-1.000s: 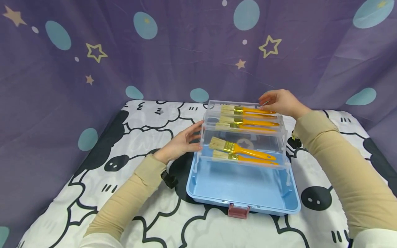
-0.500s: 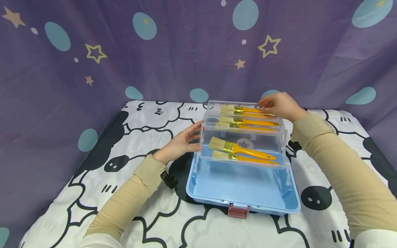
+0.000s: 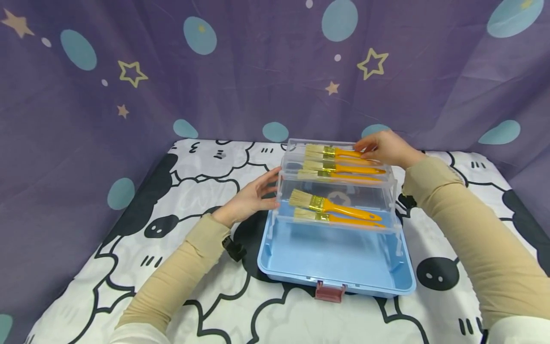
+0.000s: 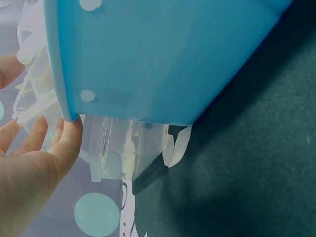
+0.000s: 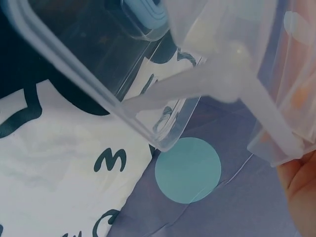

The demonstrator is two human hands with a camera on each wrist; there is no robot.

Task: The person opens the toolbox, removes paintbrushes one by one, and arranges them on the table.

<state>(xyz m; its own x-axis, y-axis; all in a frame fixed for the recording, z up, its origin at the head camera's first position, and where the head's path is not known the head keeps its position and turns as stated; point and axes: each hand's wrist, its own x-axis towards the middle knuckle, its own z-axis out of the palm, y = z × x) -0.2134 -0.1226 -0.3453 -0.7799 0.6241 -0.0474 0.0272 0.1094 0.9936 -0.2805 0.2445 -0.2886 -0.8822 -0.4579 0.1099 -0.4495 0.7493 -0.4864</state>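
A light-blue toolbox (image 3: 335,255) stands with its clear tiered trays raised at the back. Two paintbrushes with yellow handles lie in the lower tray (image 3: 343,229), the front one (image 3: 320,204) of wood-yellow handle tilted across it. Several more paintbrushes (image 3: 333,168) lie in the upper trays. My right hand (image 3: 388,149) reaches over the upper right corner and pinches the handle of the rearmost paintbrush (image 3: 333,151); its fingertips partly cover the handle end. My left hand (image 3: 249,200) touches the left side of the trays with extended fingers, thumb low and index finger higher.
The toolbox rests on a white cloth (image 3: 189,291) printed with black cartoon sheep. A reddish latch (image 3: 330,292) hangs at its front. Behind rises a purple curtain (image 3: 258,86) with stars and dots. White hinge arms (image 5: 227,74) link the trays in the right wrist view.
My right hand has come down and slightly left from above the upper tray's back corner onto the rearmost paintbrush's handle. The left hand stays at the tray's side.
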